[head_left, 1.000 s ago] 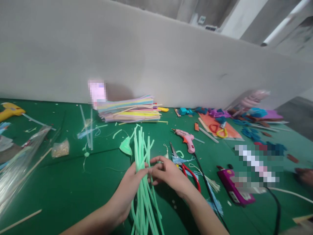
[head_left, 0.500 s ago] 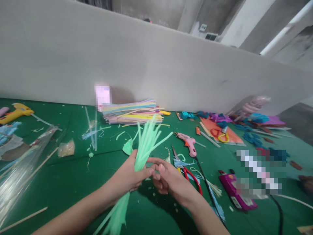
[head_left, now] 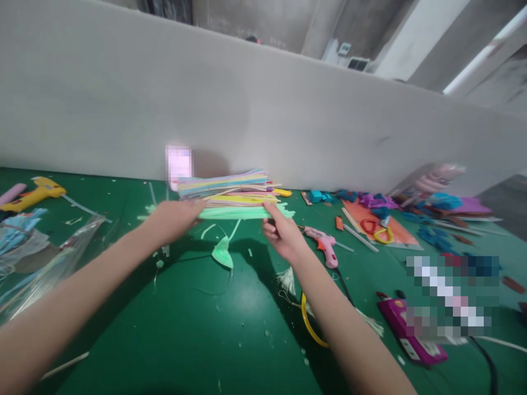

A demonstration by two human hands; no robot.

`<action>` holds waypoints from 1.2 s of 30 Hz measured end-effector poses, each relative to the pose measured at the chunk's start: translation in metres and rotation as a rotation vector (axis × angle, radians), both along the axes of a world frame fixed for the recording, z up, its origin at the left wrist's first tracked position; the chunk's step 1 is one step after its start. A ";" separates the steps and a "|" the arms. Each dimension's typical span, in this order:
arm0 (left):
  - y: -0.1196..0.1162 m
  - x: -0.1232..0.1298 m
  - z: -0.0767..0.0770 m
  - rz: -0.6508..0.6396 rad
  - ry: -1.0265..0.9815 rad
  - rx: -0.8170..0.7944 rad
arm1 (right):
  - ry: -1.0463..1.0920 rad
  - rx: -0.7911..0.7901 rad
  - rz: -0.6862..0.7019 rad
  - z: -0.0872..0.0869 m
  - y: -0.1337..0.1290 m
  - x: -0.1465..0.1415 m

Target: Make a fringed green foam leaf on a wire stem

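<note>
A bundle of mint-green pipe cleaners (head_left: 233, 213) lies level from left to right at the front of a pile of pastel pipe cleaners (head_left: 226, 186). My left hand (head_left: 179, 218) is closed round its left part. Near the right end, my right hand (head_left: 284, 230) grips the bundle between thumb and fingers. Whether the bundle rests on the table or is held just above it, I cannot tell. Below it on the green table lies a small green triangular piece (head_left: 223, 252) with a thin strip. A pink glue gun (head_left: 323, 244) lies right of my right hand.
A pale partition (head_left: 288, 120) rises behind the pile. To the left are a yellow glue gun (head_left: 41, 193) and a clear plastic bag (head_left: 61, 263). A white tassel (head_left: 287, 281) and a yellow scissor handle (head_left: 308, 323) lie by my right forearm. Farther right is a purple box (head_left: 407, 334).
The green bundle has moved forward from upright in front of me and turned level beside the pastel pile. My right hand, earlier beside my left fingers, now grips its right end.
</note>
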State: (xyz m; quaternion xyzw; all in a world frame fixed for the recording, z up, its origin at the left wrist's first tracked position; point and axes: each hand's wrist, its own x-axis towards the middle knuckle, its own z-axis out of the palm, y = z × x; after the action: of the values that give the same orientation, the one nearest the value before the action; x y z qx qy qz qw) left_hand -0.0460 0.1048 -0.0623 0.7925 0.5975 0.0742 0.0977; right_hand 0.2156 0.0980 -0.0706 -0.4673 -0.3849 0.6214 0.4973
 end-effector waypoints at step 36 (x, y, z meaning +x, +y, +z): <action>-0.035 0.006 -0.013 0.011 -0.601 -0.419 | -0.211 0.047 0.135 -0.017 -0.064 -0.001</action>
State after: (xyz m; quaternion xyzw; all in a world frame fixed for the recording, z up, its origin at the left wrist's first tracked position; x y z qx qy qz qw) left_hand -0.0397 0.0699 -0.0748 0.6948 0.5485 0.1801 0.4288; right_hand 0.2143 0.0337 -0.0880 -0.4913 -0.4802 0.5917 0.4218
